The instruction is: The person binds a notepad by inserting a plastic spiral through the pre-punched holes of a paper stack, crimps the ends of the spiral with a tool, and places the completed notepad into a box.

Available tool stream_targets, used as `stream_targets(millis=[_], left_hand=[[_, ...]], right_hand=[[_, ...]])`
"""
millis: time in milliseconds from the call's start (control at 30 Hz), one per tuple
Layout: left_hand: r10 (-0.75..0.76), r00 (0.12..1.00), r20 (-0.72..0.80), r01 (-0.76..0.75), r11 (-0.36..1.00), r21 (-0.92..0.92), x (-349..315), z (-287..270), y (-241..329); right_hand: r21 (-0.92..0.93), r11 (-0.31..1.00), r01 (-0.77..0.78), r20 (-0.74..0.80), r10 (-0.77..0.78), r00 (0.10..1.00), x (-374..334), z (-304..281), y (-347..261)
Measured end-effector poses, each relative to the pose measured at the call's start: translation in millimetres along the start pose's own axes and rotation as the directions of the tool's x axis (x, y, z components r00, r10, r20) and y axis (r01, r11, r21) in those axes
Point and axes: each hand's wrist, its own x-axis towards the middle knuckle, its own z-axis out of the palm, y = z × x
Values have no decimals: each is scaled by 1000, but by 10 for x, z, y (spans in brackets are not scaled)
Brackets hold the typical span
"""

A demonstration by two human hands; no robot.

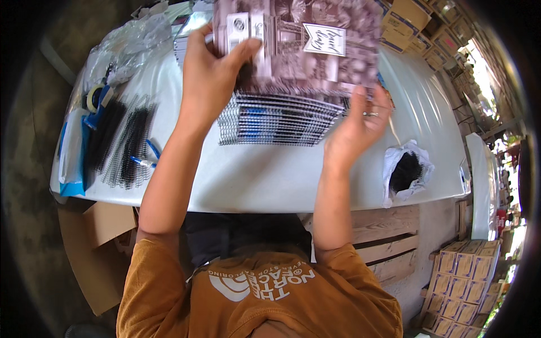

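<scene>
Both hands hold up a notebook [293, 62] with a purplish-brown photo-print cover and white labels, above the table's far middle; it is a little blurred. My left hand [211, 70] is closed on its left edge, thumb across the cover and fingers behind it. At the lower right corner my right hand [360, 121] grips it, with a ring on one finger. Below lies a stack of notebooks with black spiral bindings [276, 125], partly hidden by the held one. Left of my left forearm are blue-handled pliers [147, 158] and a pile of black spiral coils [127, 141].
A blue tape dispenser [98, 104], a white-and-blue packet [73, 152] and crumpled clear plastic [127, 48] sit along the white table's [253, 180] left side. Right of my right hand, crumpled white wrapping [422, 169] holds a black tangle. Cardboard boxes [462, 276] are stacked on the floor.
</scene>
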Motion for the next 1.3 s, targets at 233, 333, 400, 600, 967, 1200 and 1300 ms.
stream_targets(millis=[233,333,400,600,967,1200,1300], left_hand=[[443,897,-14,-233,497,836,40,207,-909],[137,958,-252,35,817,576,-119,288,-879],[207,912,-354,-17,882,471,-158,323,-1135],[304,826,-474,-113,914,390,-143,415,-1309],[377,659,-651,271,688,673,-1901,-2105,-1192],[-57,281,-958,900,362,242,-4040,-4104,-1520],[-311,181,-933,977,166,134,-4365,-4473,-1837]], right_hand=[[-364,931,9,148,48,988,-41,-401,876],[-349,936,35,112,5,994,-6,-334,916],[-386,921,50,41,-37,998,-22,-191,882],[-379,924,45,-32,-62,998,-23,-144,923],[-429,859,280,418,-86,904,-930,-970,522],[-545,679,492,772,178,611,-1708,-1063,302],[-528,540,656,826,147,543,-1739,-992,313]])
